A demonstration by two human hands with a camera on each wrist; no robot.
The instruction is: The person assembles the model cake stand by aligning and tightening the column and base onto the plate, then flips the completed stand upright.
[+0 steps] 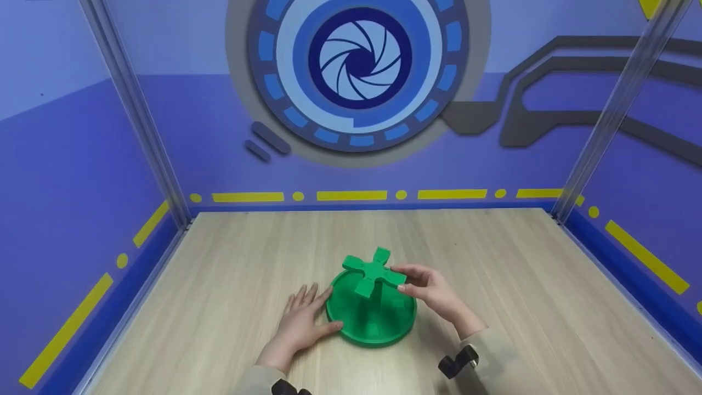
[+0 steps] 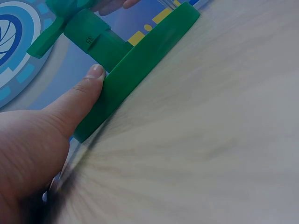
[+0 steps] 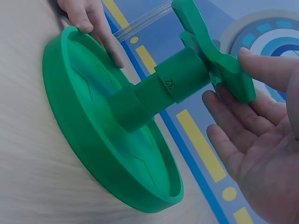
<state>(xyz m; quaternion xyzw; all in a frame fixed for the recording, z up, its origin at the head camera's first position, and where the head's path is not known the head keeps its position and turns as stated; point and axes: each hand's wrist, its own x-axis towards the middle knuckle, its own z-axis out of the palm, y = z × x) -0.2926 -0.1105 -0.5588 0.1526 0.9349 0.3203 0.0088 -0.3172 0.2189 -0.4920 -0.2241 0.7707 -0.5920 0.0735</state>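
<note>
A round green dish [image 1: 399, 318] with a raised rim lies on the table. From its middle rises a stepped green post [image 3: 182, 74], marked 32 on one side, topped by a green four-armed cross handle [image 1: 374, 271]. My left hand [image 1: 299, 327] rests against the dish's left side, fingers spread and thumb on the rim. The left wrist view shows that straight thumb [image 2: 77, 100] touching the rim. One arm of the cross handle is pinched between the thumb and fingers of my right hand [image 1: 439, 297]. Whether post and cross are one piece, I cannot tell.
The light wood table [image 1: 236, 274] is enclosed by blue printed panels [image 1: 192, 137] at the back and both sides. Metal corner posts [image 1: 609, 109] stand at the back left and back right. Dark straps [image 1: 459, 362] circle both wrists.
</note>
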